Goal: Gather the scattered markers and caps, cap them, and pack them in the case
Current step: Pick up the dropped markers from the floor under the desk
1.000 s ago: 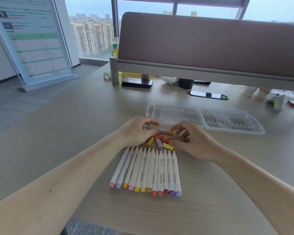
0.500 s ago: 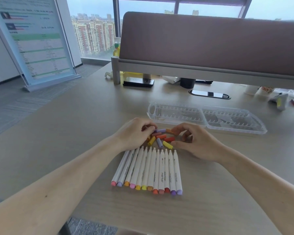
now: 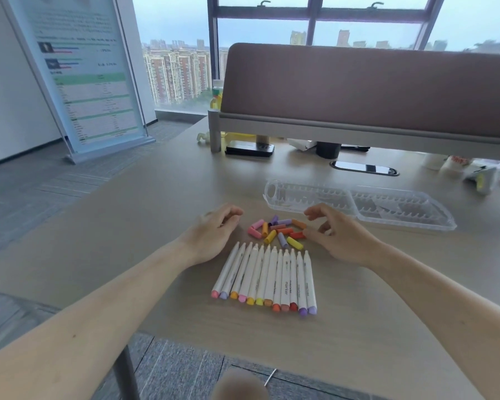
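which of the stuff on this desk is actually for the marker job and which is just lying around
For the job:
row of markers
pile of loose caps
clear case, lying open

Just lying about:
black device
yellow bottle
standing sign
packets at the far right

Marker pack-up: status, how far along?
Done: markers lie in one row, caps heaped just past their far ends. In hand: nothing; left hand and right hand flank the heap, fingers loosely curled, no grip on any cap. Left: no marker wears a cap at its far end, and the open clear case holds no markers.
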Tool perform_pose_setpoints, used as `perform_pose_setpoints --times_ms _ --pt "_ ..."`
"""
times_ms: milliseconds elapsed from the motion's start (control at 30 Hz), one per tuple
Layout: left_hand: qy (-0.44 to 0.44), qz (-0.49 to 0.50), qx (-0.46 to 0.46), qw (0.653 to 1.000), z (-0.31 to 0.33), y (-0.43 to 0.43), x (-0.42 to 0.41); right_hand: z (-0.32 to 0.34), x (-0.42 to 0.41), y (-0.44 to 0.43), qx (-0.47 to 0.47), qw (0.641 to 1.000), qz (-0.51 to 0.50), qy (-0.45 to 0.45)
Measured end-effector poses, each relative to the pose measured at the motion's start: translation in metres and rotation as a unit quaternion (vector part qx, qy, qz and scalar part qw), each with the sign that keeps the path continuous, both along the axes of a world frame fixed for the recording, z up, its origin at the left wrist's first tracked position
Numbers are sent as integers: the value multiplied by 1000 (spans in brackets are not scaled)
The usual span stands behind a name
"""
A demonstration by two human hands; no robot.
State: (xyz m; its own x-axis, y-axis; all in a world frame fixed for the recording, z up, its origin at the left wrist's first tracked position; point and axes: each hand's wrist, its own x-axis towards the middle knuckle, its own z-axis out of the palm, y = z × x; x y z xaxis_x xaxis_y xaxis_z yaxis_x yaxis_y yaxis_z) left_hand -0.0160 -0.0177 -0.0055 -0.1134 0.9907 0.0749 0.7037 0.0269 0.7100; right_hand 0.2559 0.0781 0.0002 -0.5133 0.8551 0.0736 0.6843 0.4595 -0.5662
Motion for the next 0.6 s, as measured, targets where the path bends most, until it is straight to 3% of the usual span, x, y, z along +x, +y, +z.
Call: perform_pose_setpoints --times_ms 267,600 --pt "172 51 -32 983 2 -74 -42 33 -3 -44 56 997 24 39" --pt "214 179 -103 955 8 -254 -103 60 -58 -146 175 967 171 68"
